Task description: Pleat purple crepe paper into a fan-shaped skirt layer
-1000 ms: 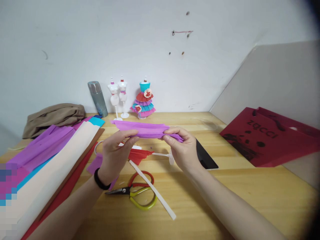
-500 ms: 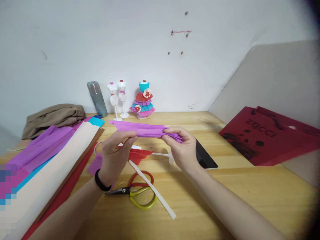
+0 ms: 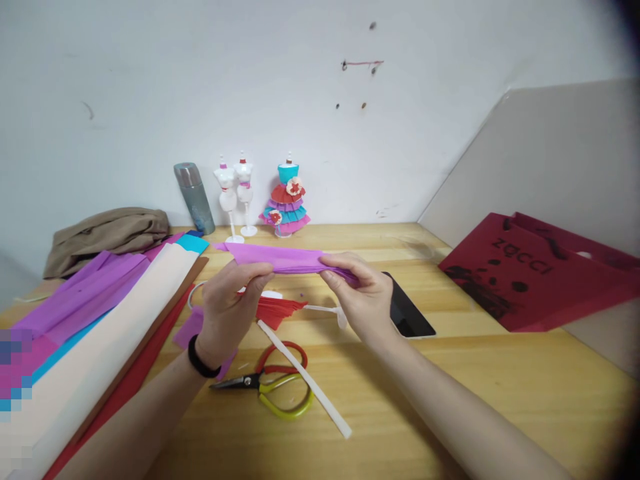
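Note:
A folded strip of purple crepe paper (image 3: pixel 285 257) stretches between my two hands, above the wooden table. My left hand (image 3: pixel 233 293) pinches its lower edge between thumb and fingers; a black band circles that wrist. At the other end, my right hand (image 3: pixel 363 293) grips the gathered layers between thumb and fingers. Beneath the paper lies a small white mannequin with a red pleated paper skirt (image 3: pixel 280 310), partly hidden by my hands. Nearer to me are scissors (image 3: pixel 265 383) with red and yellow handles, crossed by a thin white strip (image 3: pixel 310 387).
Crepe paper sheets (image 3: pixel 120 320) in several colours cover the left side, by a brown cloth (image 3: pixel 110 233). At the back stand a flask (image 3: pixel 195 200), two bare mannequins (image 3: pixel 227 200) and a dressed mannequin (image 3: pixel 287 200). A tablet (image 3: pixel 410 310) and red bag (image 3: pixel 535 273) lie right.
My right hand has shifted slightly left along the purple paper, and its pleats at that end look flatter and closer together. My left hand keeps nearly the same place.

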The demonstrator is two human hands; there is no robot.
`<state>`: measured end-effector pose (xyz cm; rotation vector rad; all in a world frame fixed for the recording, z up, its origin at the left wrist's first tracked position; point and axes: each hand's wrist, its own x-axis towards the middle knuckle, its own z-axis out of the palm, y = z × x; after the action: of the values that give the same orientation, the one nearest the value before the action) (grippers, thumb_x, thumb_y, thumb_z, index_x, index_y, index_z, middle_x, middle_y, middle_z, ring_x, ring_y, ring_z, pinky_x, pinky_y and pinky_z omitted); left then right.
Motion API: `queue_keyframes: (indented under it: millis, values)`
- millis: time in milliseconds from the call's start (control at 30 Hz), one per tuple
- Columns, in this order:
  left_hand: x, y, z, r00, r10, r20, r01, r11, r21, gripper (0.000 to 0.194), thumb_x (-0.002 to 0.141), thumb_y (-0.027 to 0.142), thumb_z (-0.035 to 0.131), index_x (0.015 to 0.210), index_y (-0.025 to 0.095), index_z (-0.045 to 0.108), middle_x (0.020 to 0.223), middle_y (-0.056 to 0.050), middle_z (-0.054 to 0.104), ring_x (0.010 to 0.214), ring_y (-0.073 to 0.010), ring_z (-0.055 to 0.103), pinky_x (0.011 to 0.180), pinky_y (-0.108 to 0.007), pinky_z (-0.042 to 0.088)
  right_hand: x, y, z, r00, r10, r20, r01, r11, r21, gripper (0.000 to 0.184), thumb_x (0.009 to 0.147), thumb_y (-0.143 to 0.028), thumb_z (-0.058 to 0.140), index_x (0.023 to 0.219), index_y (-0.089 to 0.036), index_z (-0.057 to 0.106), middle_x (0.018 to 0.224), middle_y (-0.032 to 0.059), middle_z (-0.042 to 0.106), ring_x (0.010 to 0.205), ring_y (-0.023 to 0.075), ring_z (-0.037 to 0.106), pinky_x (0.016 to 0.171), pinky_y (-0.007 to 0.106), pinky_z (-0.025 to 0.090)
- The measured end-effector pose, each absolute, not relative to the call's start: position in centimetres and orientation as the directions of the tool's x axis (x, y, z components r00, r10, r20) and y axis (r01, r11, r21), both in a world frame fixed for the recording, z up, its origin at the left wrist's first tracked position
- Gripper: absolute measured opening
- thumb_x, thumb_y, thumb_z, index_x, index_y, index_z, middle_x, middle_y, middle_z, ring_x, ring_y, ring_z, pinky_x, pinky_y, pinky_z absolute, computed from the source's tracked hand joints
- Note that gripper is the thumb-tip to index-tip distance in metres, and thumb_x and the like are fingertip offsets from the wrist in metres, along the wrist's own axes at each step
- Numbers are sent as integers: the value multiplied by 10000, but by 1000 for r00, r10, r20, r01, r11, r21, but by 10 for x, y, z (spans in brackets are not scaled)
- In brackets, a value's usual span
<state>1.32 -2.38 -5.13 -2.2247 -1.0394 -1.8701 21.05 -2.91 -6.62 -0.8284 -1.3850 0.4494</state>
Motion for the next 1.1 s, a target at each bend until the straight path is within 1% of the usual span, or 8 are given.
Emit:
queue_keyframes:
  millis: [167, 433, 667, 733, 800, 867, 933, 1100]
  values:
    - [14, -23, -52, 44, 474, 879, 536, -754, 380, 92, 817, 143, 645, 817, 218, 699, 752, 43, 733, 682, -102, 660, 644, -206, 511, 209, -31, -67, 176, 709, 683, 239, 642, -728, 127, 801, -174, 661, 866, -255, 736, 865, 18, 716, 834, 165, 665, 750, 300, 543]
    - [16, -23, -50, 20, 533, 846, 608, -678, 413, 74, 797, 141, 656, 797, 205, 694, 749, 34, 737, 700, -112, 674, 646, -205, 518, 210, -28, -72, 163, 730, 664, 248, 621, -744, 100, 823, -174, 643, 862, -241, 706, 864, 9, 700, 845, 151, 657, 769, 288, 535]
    - [16, -22, -50, 18, 545, 838, 636, -653, 411, 73, 806, 153, 640, 814, 205, 689, 766, 35, 740, 708, -113, 676, 659, -210, 523, 210, -29, -70, 148, 717, 682, 293, 626, -722, 101, 828, -164, 623, 840, -238, 691, 873, 22, 681, 883, 172, 649, 774, 312, 533]
    - [16, -21, -51, 18, 554, 833, 636, -649, 417, 86, 808, 162, 641, 860, 205, 694, 809, 26, 747, 743, -120, 683, 687, -220, 530, 210, -29, -69, 152, 710, 688, 324, 621, -713, 99, 821, -157, 625, 820, -233, 690, 905, 36, 659, 922, 182, 640, 782, 322, 535]
    - [15, -20, -52, 17, 567, 824, 637, -641, 428, 116, 813, 174, 639, 909, 206, 697, 854, 17, 752, 775, -127, 687, 710, -228, 536, 209, -29, -69, 160, 710, 686, 346, 611, -712, 88, 812, -160, 634, 814, -226, 692, 989, 56, 632, 961, 189, 633, 800, 335, 538]
    - [15, -19, -52, 19, 580, 815, 637, -635, 437, 117, 820, 182, 633, 915, 205, 699, 864, 12, 752, 784, -130, 688, 720, -232, 539, 209, -29, -70, 162, 716, 679, 350, 602, -718, 75, 809, -168, 639, 815, -221, 692, 1106, 75, 600, 995, 193, 627, 823, 352, 539]
    - [15, -19, -52, 30, 582, 812, 636, -638, 434, 107, 824, 187, 628, 902, 202, 701, 854, 10, 750, 782, -132, 687, 724, -233, 540, 208, -28, -71, 157, 725, 670, 344, 596, -726, 65, 811, -178, 638, 817, -220, 688, 1182, 82, 576, 1024, 200, 619, 836, 369, 539]
    - [15, -19, -51, 21, 589, 808, 647, -624, 438, 153, 818, 198, 631, 955, 210, 699, 907, -3, 751, 825, -152, 690, 760, -261, 545, 208, -27, -72, 154, 746, 648, 327, 580, -746, 53, 810, -189, 638, 797, -222, 677, 1207, 79, 577, 1062, 220, 604, 831, 388, 542]
